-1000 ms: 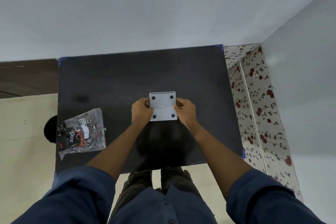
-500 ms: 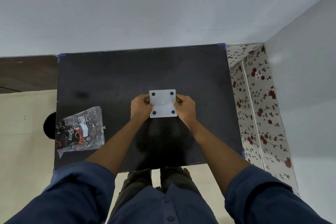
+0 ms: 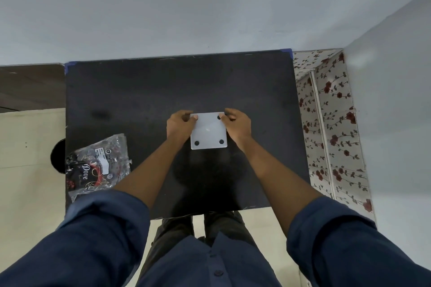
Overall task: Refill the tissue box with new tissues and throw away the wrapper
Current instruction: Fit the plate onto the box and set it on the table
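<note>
- At table centre, the tissue box lies inverted, its white base plate with four dark feet uppermost.
- Left hand and right hand pinch the plate's far corners, one each side.
- Judged step: closing or opening the base.
- Crumpled tissue wrapper lies near-left, awaiting disposal.

The tissue box shows a smooth, matt white plastic face with dark round pads (probably rubber). The tabletop is matt black, faintly scuffed, while the wrapper is crinkled glossy clear plastic film.
</note>
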